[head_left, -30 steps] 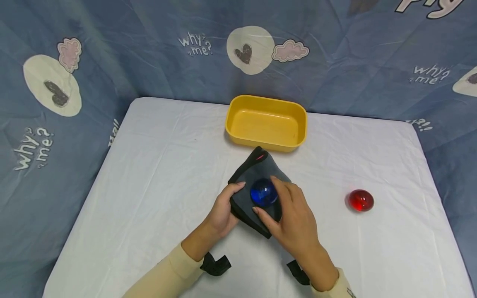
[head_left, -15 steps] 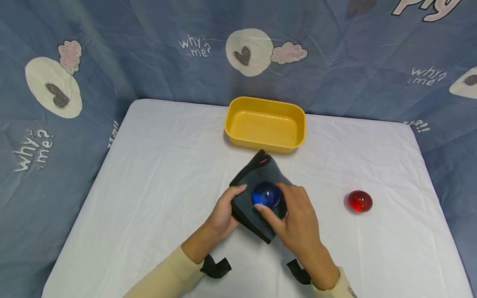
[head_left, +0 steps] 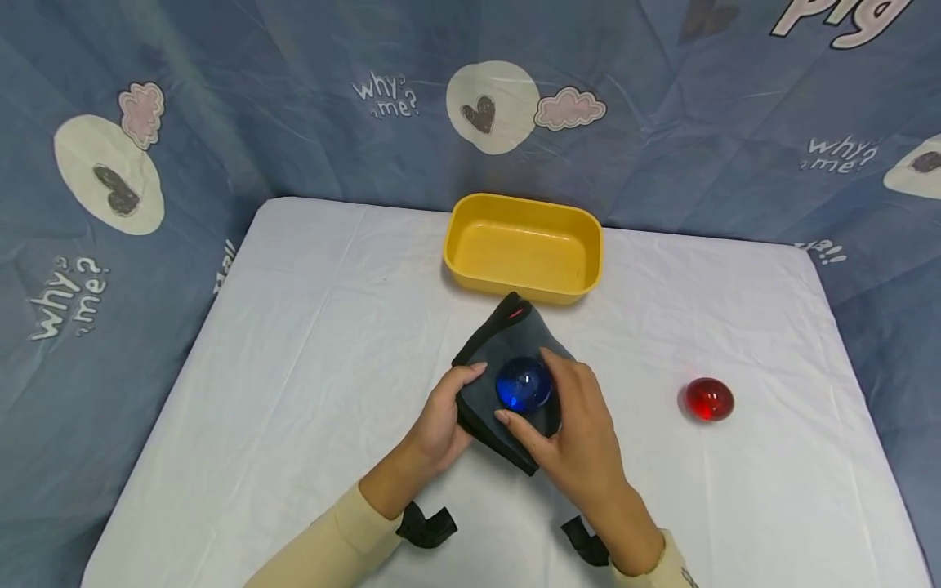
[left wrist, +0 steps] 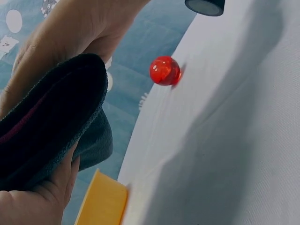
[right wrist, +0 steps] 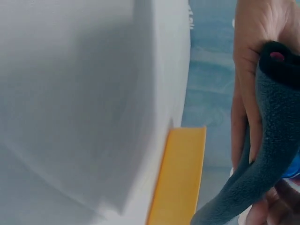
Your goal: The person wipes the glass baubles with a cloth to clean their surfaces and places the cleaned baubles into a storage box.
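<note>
In the head view a folded dark grey cloth with black edges is held over the table by my left hand, thumb on top and fingers underneath. On the cloth sits a clear blue ball. My right hand has its thumb and forefinger around opposite sides of that ball. In the right wrist view only a sliver of the blue ball shows behind the fuzzy cloth. The left wrist view shows the cloth hiding the ball.
A yellow tub stands at the table's back edge, just beyond the cloth. To the right, a clear red ball lies on the white tablecloth. A blue printed curtain surrounds the table. Black straps hang at both wrists.
The right thumb and forefinger pinched closer around the blue ball half a second ago and now sit a little wider on it. Cloth and ball have shifted only slightly.
</note>
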The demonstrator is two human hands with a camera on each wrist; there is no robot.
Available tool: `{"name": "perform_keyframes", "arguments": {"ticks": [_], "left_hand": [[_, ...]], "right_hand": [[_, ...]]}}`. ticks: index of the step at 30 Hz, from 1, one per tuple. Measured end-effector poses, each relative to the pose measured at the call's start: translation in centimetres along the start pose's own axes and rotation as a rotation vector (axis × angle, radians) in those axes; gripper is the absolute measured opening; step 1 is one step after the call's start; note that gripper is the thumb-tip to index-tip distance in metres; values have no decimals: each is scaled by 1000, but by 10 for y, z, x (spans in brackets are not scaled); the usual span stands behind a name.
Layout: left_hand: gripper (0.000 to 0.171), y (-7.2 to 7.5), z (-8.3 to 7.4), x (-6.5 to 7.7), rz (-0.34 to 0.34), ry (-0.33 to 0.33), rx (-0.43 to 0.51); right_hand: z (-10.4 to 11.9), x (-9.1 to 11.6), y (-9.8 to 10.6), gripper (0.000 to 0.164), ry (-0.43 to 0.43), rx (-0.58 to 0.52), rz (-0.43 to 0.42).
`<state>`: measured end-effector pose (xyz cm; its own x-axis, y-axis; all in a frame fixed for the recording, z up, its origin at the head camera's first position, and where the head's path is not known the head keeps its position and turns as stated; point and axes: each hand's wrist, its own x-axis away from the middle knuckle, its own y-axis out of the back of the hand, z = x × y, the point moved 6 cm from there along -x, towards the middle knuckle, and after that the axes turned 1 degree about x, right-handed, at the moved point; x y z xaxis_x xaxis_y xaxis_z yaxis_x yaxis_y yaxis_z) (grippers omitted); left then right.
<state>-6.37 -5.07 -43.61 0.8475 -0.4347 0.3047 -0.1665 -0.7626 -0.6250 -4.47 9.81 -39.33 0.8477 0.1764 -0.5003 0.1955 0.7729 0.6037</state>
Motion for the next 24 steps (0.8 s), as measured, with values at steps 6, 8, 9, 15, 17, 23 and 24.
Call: {"name": "perform_keyframes", "arguments": {"ticks": [6, 8, 9, 15, 17, 23, 24], "left_hand": [[64, 0, -1, -1, 7, -2, 8], [64, 0, -1, -1, 8, -1, 8], [64, 0, -1, -1, 8, 0, 7], [64, 3, 0, 0, 8, 5, 2], [65, 3, 0, 0, 8, 7, 2], [65, 4, 1, 0, 16, 14, -6], [64, 3, 1, -1, 16, 14, -8]], "right_hand": [[4, -1, 1, 69, 73, -6, -46], [4, -2, 1, 67, 78, -10, -51], [3, -2, 1, 66, 77, -13, -52], [-3, -2, 1, 68, 25, -49, -42], [-4, -1, 0, 69, 5, -52, -37], [-8, 0, 0, 70, -31, -32, -60], [-9, -1, 1, 70, -33, -26, -67]]}}
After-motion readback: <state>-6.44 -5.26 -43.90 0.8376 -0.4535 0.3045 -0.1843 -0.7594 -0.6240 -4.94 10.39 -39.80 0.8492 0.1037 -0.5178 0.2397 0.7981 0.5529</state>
